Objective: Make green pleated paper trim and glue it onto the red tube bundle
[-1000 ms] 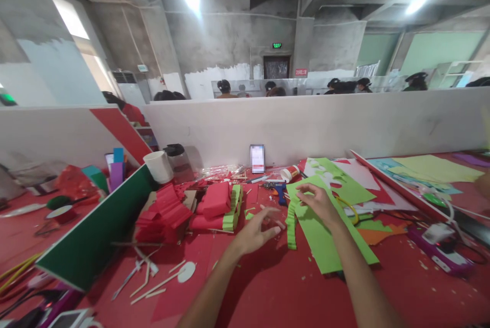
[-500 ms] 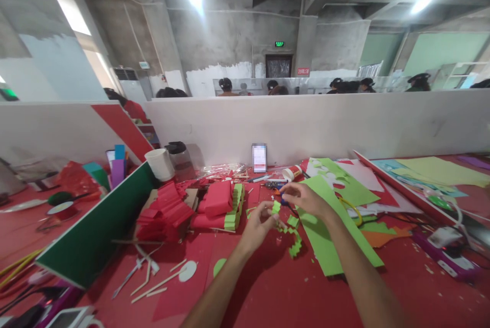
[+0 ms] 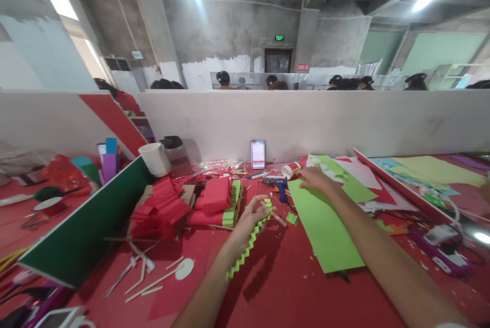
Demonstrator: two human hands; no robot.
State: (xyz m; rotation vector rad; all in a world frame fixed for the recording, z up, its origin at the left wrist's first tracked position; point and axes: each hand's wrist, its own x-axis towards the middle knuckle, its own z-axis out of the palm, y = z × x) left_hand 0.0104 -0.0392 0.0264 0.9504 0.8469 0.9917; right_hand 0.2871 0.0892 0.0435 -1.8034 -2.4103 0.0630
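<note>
My left hand (image 3: 254,211) is closed on the end of a bright green paper strip (image 3: 249,247) folded in zigzags. The strip hangs down alongside my wrist. My right hand (image 3: 317,177) is over the far end of a large green paper sheet (image 3: 329,231), its fingers stretched out towards the left. Beside it lies a red-and-white paper cup (image 3: 291,170). Between my two hands, a blue glue gun (image 3: 282,191) rests on the red table (image 3: 294,287), and a small green paper scrap (image 3: 292,218) lies just below.
Red folded paper (image 3: 161,210) and red packs with green zigzag edges (image 3: 233,205) are stacked on the left. A green board (image 3: 88,221) stands beyond them. Wooden sticks (image 3: 153,287) lie near a white disc (image 3: 184,269). A phone (image 3: 258,154) leans on the partition. A purple power strip (image 3: 440,251) sits right.
My right hand has moved away from the glue gun, up and right to the paper sheet. The green strip in my left hand now hangs lengthwise towards my forearm.
</note>
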